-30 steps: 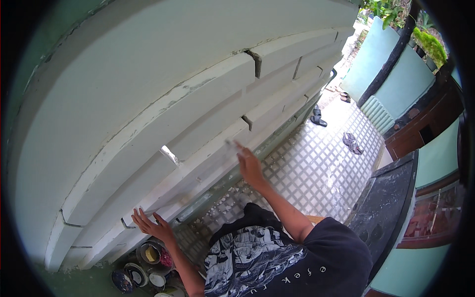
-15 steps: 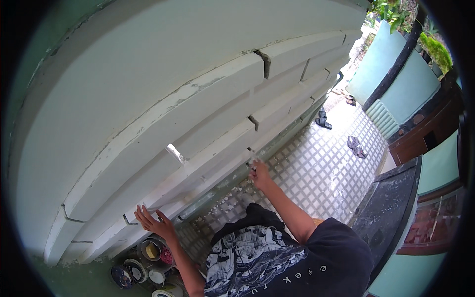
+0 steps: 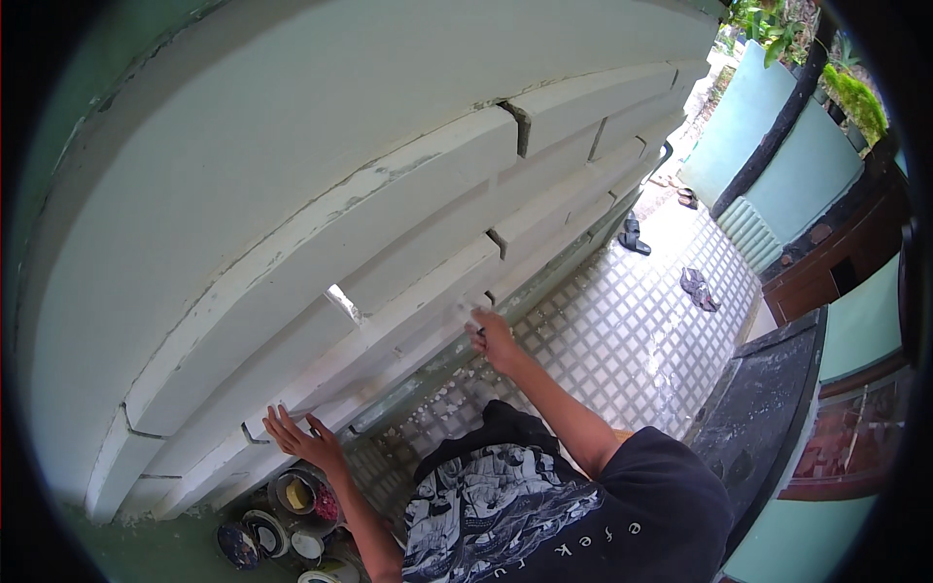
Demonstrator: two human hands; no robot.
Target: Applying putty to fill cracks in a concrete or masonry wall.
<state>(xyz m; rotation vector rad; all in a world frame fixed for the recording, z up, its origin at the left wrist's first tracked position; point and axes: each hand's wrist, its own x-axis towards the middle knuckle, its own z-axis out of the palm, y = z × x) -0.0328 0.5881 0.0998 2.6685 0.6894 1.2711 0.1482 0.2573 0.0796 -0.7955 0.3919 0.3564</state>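
Before me stands a white wall [image 3: 321, 146] with raised plank-like bands and dark gaps between their ends. My left hand [image 3: 306, 439] lies with fingers spread on the end of a lower white band [image 3: 335, 379]. Farther right, my right hand [image 3: 492, 340] is closed close to the lowest band, near a small dark gap. A pale, blurred thing shows at its fingertips, with a dark bit beside the fingers; its kind cannot be made out.
Buckets and tubs [image 3: 267, 532] stand at lower left, one with a yellow block inside. White flakes [image 3: 447, 398] litter the tiled floor [image 3: 622, 330]. Dark sandals [image 3: 634, 236] and a patterned crumpled-looking item [image 3: 698, 289] lie farther off. A dark ledge [image 3: 748, 398] runs along the right.
My right hand has slid slightly left along the lower band, uncovering the small gap more. My left hand stays in place.
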